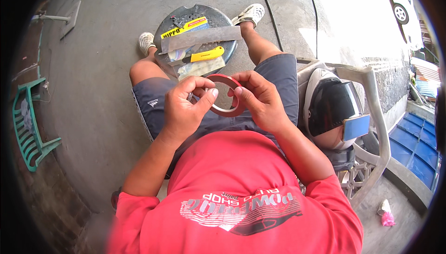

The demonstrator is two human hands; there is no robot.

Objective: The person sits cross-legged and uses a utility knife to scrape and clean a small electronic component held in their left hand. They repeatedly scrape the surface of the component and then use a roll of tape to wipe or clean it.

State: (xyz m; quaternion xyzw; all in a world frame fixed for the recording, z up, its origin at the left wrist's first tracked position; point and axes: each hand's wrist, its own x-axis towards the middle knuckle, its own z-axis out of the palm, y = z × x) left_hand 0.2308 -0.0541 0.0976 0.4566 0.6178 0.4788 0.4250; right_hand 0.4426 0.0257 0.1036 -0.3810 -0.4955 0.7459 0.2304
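A red tape roll (226, 78), a thin ring, is held upright above my lap between both hands. My left hand (186, 107) pinches its left and lower rim with thumb and fingers. On the ring's right side my right hand (258, 98) grips it, fingertips at the rim. Just beyond the roll, a round dark stool top (167, 26) carries a yellow utility knife (206, 55), a grey strip of sheet material (202, 38), a yellow package (183, 27) and a pale flat piece (200, 67).
I sit over a concrete floor (102, 82), feet in white shoes either side of the stool. A white helmet with dark visor (332, 107) rests on a white plastic chair (371, 128) at my right. A green plastic chair (28, 124) lies at the left.
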